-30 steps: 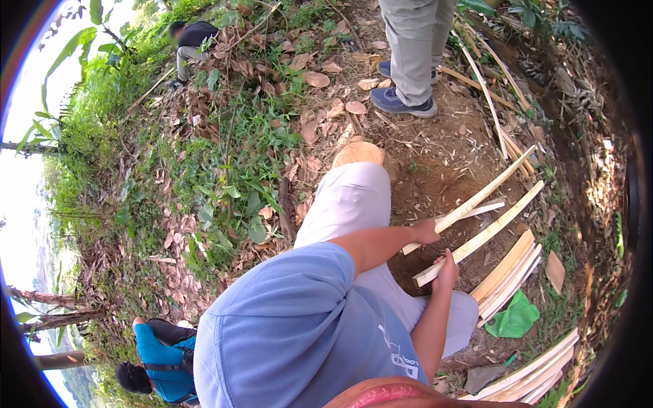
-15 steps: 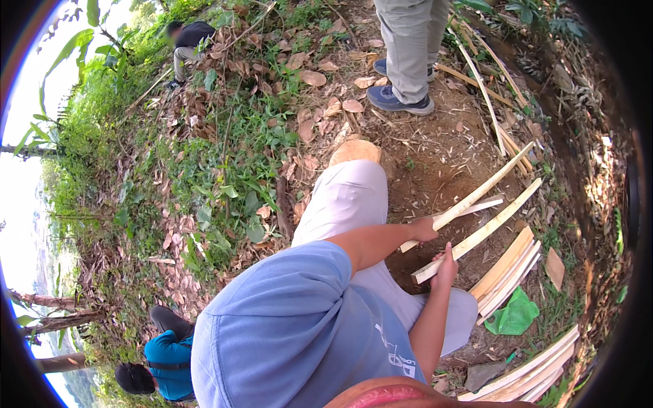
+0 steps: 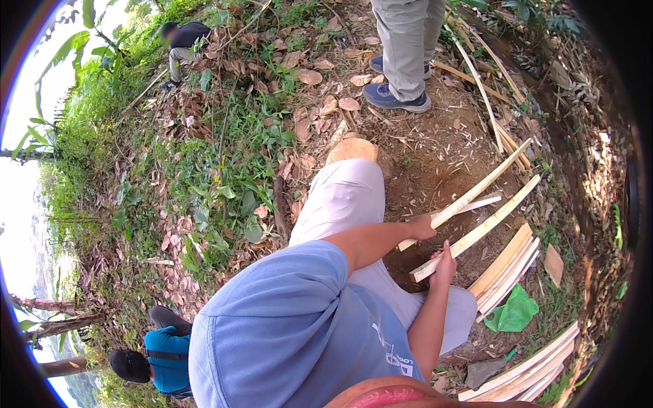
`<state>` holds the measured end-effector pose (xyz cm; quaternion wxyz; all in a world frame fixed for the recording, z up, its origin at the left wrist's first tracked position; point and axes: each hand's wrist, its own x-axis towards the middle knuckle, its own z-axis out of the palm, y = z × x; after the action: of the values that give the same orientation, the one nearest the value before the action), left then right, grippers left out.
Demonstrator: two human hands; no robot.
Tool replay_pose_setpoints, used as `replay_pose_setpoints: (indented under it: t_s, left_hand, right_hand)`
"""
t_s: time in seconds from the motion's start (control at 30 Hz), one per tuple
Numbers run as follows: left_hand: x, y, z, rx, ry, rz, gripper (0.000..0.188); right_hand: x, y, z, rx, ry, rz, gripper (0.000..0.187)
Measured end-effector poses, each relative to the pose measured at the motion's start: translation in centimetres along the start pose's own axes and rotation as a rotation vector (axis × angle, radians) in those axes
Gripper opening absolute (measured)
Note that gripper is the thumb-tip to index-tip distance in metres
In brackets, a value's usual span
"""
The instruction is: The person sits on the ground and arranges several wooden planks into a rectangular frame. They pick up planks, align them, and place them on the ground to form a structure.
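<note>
My left hand [image 3: 422, 227] is closed round a long pale wooden strip [image 3: 484, 183], which slants up to the right with its near end by my thigh. A shorter, thinner strip [image 3: 481, 203] passes behind it; whether my hand also grips that one, I cannot tell. Just below, my right hand [image 3: 445, 265] is shut on a second wooden strip [image 3: 493, 228], slightly curved, with a squared near end. The two strips lie roughly side by side, apart from each other, above bare soil.
Beside my knee is a stack of wooden strips [image 3: 505, 272], next to a green plastic bag [image 3: 513, 311]. Another stack [image 3: 530, 370] lies lower right. A cut log end [image 3: 352, 149] touches my other knee. One person [image 3: 401, 61] stands ahead; two others are at left, among plants.
The whole view has shifted very slightly. Both hands keep their hold on the strips, and the strips stay nearly where they were.
</note>
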<state>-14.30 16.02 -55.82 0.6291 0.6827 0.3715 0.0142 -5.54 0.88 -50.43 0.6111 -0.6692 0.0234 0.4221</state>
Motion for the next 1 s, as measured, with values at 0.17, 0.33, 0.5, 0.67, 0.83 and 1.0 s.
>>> replay_pose_setpoints:
  t_s: [0.17,0.33,0.5,0.67,0.83,1.0]
  left_hand:
    - [-0.3,0.1,0.2,-0.007,0.045,0.005,0.044]
    - [-0.4,-0.3,0.0,0.009,0.042,-0.013,0.041]
    - [-0.3,0.4,0.4,0.024,0.068,-0.017,0.042]
    - [-0.1,0.6,-0.4,-0.075,-0.069,0.028,0.041]
    - [-0.2,2.2,0.0,-0.080,-0.143,-0.026,0.030]
    - [0.4,0.9,0.2,-0.049,-0.135,-0.033,0.023]
  right_hand:
    - [0.1,0.1,-0.2,0.002,0.004,-0.004,0.029]
    - [0.1,0.4,0.1,-0.005,0.003,0.002,0.028]
    - [-0.3,0.4,-0.6,-0.001,0.024,-0.015,0.028]
    - [-0.5,-0.5,0.0,0.219,-0.047,0.049,0.031]
    - [-0.9,-0.8,-0.8,0.285,-0.089,0.010,0.026]
    - [-0.4,-0.6,-1.1,0.057,0.075,-0.092,0.017]
